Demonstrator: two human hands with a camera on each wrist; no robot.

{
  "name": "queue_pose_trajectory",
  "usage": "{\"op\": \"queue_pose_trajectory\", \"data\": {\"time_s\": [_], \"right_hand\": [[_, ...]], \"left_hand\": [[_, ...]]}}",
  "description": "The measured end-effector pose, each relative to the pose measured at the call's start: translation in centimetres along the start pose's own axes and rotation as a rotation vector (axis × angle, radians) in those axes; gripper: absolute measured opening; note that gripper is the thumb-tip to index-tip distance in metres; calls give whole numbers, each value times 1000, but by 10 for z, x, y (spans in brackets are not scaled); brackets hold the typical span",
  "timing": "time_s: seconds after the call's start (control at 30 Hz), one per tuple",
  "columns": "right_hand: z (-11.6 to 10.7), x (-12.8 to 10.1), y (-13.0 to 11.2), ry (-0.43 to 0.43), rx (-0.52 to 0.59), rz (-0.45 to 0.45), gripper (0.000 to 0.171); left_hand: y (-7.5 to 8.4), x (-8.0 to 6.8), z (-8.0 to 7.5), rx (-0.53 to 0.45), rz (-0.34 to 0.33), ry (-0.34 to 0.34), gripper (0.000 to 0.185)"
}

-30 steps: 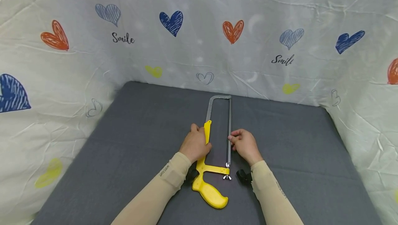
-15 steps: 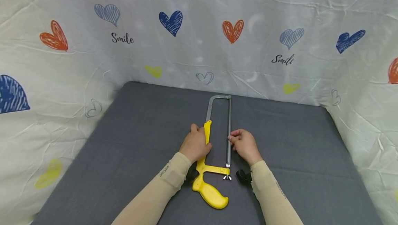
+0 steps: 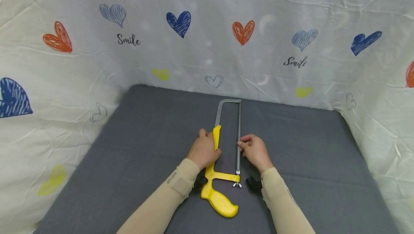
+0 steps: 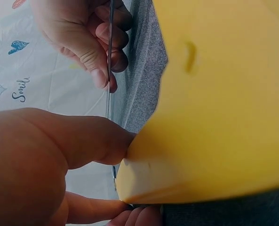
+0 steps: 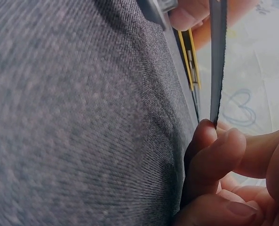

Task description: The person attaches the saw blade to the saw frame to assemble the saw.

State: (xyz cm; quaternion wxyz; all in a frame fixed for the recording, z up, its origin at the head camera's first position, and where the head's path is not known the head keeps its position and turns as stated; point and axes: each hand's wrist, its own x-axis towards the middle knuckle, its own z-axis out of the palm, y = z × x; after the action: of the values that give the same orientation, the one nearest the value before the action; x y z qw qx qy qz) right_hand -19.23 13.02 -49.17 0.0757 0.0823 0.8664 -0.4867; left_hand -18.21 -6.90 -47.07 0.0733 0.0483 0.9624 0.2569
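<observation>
On the backdrop sheet [image 3: 207,47] — "Smile" [image 3: 128,40] — both hands at the hacksaw [image 3: 223,176]

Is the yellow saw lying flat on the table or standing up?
Lying flat. The hacksaw rests on the gray table; the left hand holds its yellow frame, and the right hand pinches its blade.

A hacksaw [image 3: 226,155] lay at the centre of the mat [image 3: 136,162], its handle [image 3: 220,201] toward 6 o'clock and frame end toward 12. The left hand [image 3: 203,150] sat at its 9 o'clock side, the right hand [image 3: 256,152] at 3, against the blade [image 3: 238,144].
</observation>
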Motion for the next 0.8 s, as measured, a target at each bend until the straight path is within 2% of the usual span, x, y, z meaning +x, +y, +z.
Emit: {"op": "queue_pose_trajectory", "data": {"time_s": [0.53,0.8], "right_hand": [[-2,1,0,-2,-13,7,20],[-1,-1,0,31,-170,-8,23]], "left_hand": [[1,2,-1,2,-9,-3,69],[1,1,-1,8,-11,-7,70]]}}
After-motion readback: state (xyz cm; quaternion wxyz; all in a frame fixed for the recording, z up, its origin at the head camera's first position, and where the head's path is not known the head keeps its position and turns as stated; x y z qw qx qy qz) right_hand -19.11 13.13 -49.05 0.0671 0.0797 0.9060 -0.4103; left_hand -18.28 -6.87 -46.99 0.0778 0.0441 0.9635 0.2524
